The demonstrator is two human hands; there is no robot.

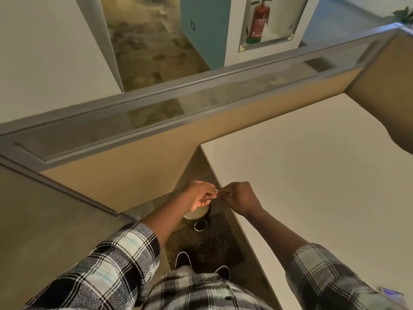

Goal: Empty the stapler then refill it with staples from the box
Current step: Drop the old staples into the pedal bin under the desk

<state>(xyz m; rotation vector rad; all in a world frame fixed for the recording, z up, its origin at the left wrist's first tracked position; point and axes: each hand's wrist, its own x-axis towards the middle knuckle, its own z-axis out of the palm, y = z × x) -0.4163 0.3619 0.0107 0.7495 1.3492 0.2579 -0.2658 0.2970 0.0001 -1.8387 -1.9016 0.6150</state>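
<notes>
Both hands meet over a small bin [197, 217] on the floor, just off the corner of the white desk [312, 175]. Left hand [201, 195] is palm up, fingers curled; right hand [240, 198] has fingers bunched, tips nearly touching the left's. Something tiny seems pinched betw. them, too small to tell what, poss. staples. Stapler and box not in sight. Plaid sleeves [107, 265] on both arms, dark shoes [183, 259] below. Red extinguisher [259, 21] on far wall beyond the partition [156, 139].
</notes>
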